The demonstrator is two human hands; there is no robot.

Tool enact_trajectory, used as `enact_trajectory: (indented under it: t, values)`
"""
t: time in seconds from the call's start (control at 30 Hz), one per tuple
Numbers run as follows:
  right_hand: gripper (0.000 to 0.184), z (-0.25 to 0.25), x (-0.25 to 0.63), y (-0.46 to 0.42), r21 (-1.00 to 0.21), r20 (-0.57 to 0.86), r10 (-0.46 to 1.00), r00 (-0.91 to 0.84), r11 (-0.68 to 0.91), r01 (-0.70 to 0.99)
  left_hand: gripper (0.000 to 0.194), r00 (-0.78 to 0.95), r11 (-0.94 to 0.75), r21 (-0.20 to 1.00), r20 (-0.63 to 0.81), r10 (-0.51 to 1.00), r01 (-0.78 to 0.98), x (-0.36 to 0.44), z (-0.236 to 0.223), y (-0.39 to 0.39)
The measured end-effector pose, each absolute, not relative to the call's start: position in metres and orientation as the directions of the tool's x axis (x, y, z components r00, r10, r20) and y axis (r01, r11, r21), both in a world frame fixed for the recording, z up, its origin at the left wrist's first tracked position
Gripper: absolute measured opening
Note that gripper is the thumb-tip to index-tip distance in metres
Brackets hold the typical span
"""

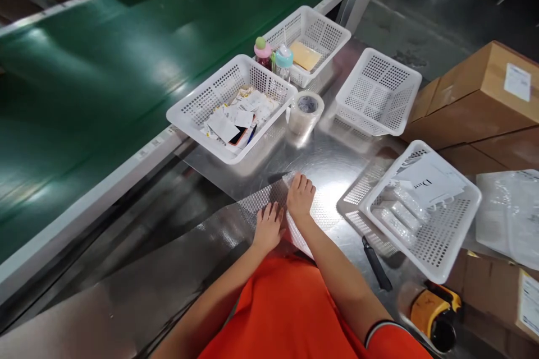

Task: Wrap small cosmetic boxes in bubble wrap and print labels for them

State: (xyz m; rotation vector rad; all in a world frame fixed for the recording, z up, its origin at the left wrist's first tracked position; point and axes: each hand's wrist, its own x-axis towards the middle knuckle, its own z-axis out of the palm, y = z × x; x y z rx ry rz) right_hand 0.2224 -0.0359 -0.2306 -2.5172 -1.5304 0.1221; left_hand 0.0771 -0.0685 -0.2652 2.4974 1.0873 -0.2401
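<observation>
A sheet of clear bubble wrap [326,219] lies on the shiny metal table in front of me, and part of it stretches off to the left. My left hand [268,228] rests on the bubble wrap with its fingers apart and slightly bent. Just right of it and a little farther away, my right hand [300,196] has its fingers curled down on the edge of the wrap. What lies under the right palm is hidden. A black utility knife [376,263] lies on the table to the right of both hands.
Beyond my hands are a paper-filled white basket [191,115], a tape roll [305,115] and two bottles [283,61]. A basket [467,210] with bubble-wrapped items and a Dior bag [433,176] stands right. A green conveyor [126,78] runs left; cardboard boxes [475,101] stand right.
</observation>
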Motion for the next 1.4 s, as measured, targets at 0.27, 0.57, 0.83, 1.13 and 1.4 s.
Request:
enact_trajectory:
  t: [0.27,0.57,0.83,1.13,1.4]
  values:
    - [0.058,-0.225,0.215,-0.038,-0.185,-0.004,0.902,0.432,-0.426,0.886,0.06,0.692,-0.626,0.295,-0.328,0.643,0.722,0.073,-0.264,-0.067]
    - [0.068,-0.228,0.297,-0.028,-0.268,-0.09,0.92,0.381,-0.39,0.881,0.062,0.699,-0.633,0.298,-0.307,0.645,0.715,0.071,-0.265,-0.067]
    - [0.06,-0.251,0.369,-0.028,-0.532,-0.253,0.875,0.412,-0.482,0.697,0.059,0.699,-0.638,0.289,-0.336,0.631,0.714,0.073,-0.264,-0.065]
    - [0.046,-0.266,0.377,-0.024,-0.516,-0.224,0.828,0.514,-0.548,0.658,0.062,0.693,-0.637,0.277,-0.352,0.629,0.719,0.07,-0.268,-0.067]
    - [0.04,-0.248,0.352,-0.105,-0.55,0.054,0.776,0.628,-0.502,0.667,0.049,0.706,-0.662,0.245,-0.264,0.657,0.708,0.072,-0.262,-0.06]
